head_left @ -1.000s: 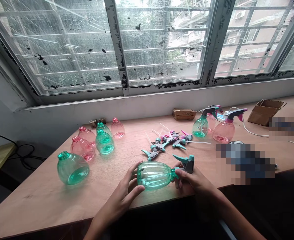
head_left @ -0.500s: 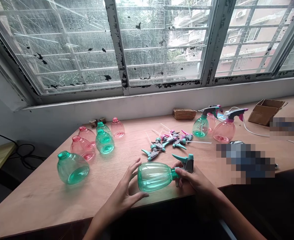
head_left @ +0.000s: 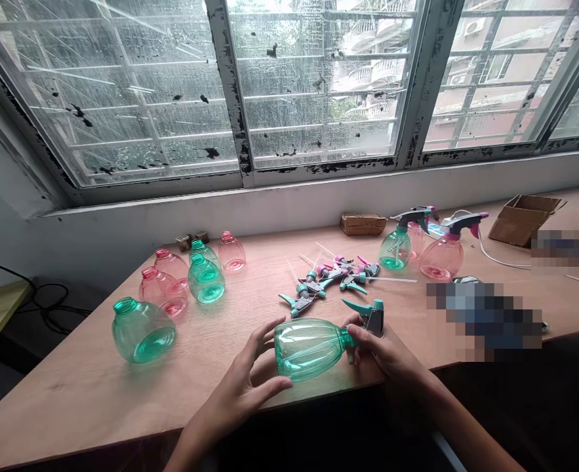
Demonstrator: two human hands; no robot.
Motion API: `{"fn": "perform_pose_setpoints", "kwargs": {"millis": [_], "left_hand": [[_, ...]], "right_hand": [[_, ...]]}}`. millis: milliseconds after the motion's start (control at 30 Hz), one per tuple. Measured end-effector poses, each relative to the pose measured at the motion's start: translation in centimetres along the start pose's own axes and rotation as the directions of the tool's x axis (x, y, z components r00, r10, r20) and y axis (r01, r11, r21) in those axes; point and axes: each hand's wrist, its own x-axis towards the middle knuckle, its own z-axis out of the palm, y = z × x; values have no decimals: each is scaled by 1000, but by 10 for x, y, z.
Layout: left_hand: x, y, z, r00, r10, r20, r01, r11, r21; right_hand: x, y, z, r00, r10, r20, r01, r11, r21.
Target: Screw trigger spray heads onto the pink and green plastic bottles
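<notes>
A clear green spray bottle (head_left: 309, 347) lies on its side near the front edge of the wooden table (head_left: 82, 387). My left hand (head_left: 247, 387) cups its round base, thumb under and fingers curled over the far side. My right hand (head_left: 382, 354) is closed around the bottle's neck, just below the teal and grey trigger head (head_left: 370, 314) fitted to it. Just behind lies a pile of loose trigger heads (head_left: 326, 278) with thin dip tubes.
Several capless green and pink bottles (head_left: 181, 282) stand at the left, one green bottle (head_left: 141, 331) tipped over. Three finished spray bottles (head_left: 424, 246) stand at the right, with a brown packet (head_left: 362, 224), an open cardboard box (head_left: 522, 219) and a white cable. The window sill runs behind.
The bottle has shifted slightly to the right and tilted up a little. My left fingers have slid round its base while my right hand kept its grip at the neck.
</notes>
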Motion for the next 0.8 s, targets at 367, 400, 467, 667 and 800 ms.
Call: {"fn": "perform_pose_setpoints", "kwargs": {"millis": [367,400,467,667,800], "left_hand": [[-4,2,-2,998,55,20,-58,972,227],[-4,1,-2,998,52,24,-55,975,217],[-4,0,0,998,54,31,-58,983,175],[-3,-5,2,999,48,10,-48,999,1],[-2,-5,-2,999,33,38,-29,996,-89]], "right_hand": [[-2,-3,2,999,32,12,-32,999,-5],[-2,-3,2,1000,28,12,-28,1000,-1],[-2,-2,2,1000,24,7,-24,1000,7],[-4,-1,0,998,56,43,-54,998,-44],[-5,1,-3,999,34,40,-33,999,-17]]}}
